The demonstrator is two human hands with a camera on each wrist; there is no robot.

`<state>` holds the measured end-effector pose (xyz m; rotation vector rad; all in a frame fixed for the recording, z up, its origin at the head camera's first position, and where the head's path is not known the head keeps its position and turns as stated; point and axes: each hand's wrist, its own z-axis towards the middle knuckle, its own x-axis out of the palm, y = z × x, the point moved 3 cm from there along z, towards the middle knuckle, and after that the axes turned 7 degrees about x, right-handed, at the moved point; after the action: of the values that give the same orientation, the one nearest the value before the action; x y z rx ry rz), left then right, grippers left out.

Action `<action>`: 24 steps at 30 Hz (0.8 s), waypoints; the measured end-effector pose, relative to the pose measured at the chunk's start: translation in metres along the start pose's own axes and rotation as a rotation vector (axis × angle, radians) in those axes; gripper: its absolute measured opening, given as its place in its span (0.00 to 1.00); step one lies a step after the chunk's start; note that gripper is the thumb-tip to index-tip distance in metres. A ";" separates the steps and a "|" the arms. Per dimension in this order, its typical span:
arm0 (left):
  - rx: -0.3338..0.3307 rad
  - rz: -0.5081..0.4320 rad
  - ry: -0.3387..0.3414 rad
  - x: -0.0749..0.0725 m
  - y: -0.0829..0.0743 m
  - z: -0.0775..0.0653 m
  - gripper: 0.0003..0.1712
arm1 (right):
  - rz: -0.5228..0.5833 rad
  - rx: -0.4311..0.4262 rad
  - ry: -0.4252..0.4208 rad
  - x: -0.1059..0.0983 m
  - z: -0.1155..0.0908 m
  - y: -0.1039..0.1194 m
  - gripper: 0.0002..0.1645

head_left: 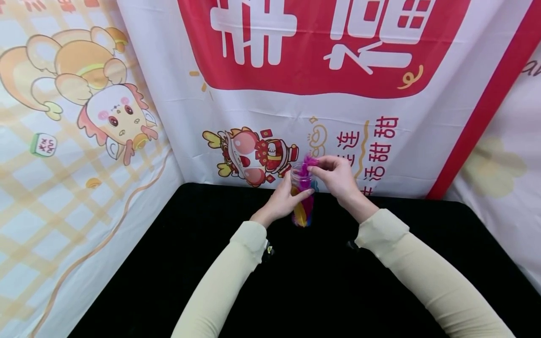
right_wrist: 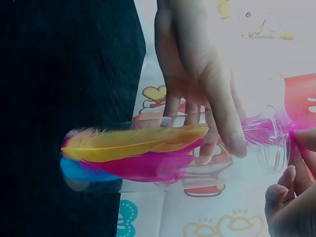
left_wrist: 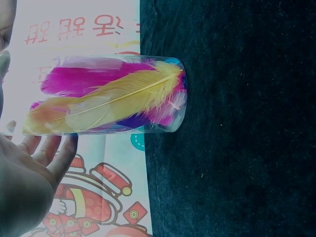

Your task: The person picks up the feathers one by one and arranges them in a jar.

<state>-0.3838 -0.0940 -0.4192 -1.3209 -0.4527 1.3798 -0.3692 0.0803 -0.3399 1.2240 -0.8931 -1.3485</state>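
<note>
A clear jar [right_wrist: 237, 170] with a ringed neck stands roughly upright, its mouth at the top. My left hand [head_left: 278, 201] holds it round the side, thumb across the front. Inside lie feathers: a yellow feather [left_wrist: 113, 98], magenta feathers [right_wrist: 148, 165] and a blue feather [right_wrist: 89, 170]. At the mouth, my right hand [head_left: 338, 177] pinches the upper end of another magenta feather [head_left: 310, 162], whose lower part is inside the neck. Whether the jar's base touches the table is unclear.
A black-covered table [head_left: 313, 286] lies under the forearms. Behind it hangs a white and red printed cloth [head_left: 253, 112]. A patterned cloth [head_left: 63, 188] hangs at the left, and a pale cloth [head_left: 503, 202] at the right.
</note>
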 end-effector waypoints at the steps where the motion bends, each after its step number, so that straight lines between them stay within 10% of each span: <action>1: 0.005 0.003 0.001 0.000 0.000 0.000 0.45 | -0.014 0.003 0.003 0.000 0.000 -0.001 0.15; 24: 0.036 0.014 0.003 0.000 -0.001 0.001 0.45 | -0.110 0.017 -0.053 0.001 -0.003 -0.001 0.13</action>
<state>-0.3840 -0.0931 -0.4178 -1.2991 -0.4157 1.3916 -0.3663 0.0800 -0.3419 1.2710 -0.8869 -1.4695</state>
